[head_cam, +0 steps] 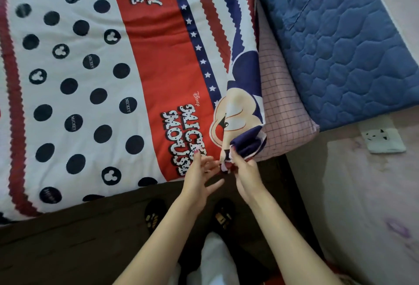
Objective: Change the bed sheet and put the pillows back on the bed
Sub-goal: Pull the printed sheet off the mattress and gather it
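Head view looks down at your two bare arms reaching out over the dark brown wooden bed frame (pixel 79 228). Your right hand (pixel 246 171) has its fingers curled tight around the bunched corner of the cartoon bed sheet (pixel 140 62), the one made of white cloth with dark dots, a red band and blue stripes with stars. So the right grip is pinching that sheet corner, holding it up a little at the near right corner of the bed. The dark blue back of the cloth is folded over just above your fingers.

Your left hand (pixel 199 178) is released. Its fingers are spread and mostly straight, with the palm turned toward the right hand. It sits just beside the held corner and the fingertips lie over the edge of the red band.

The sheet lies flat over most of the bed. Next to the held corner you can see the pink checked mattress cover (pixel 285 112) poking out from under it. A blue quilted pad (pixel 340 42) lies to the right of that.

Your feet in black slippers (pixel 156 214) stand on the floor below your hands. A white wall socket (pixel 383 139) is near the pad's lower edge.
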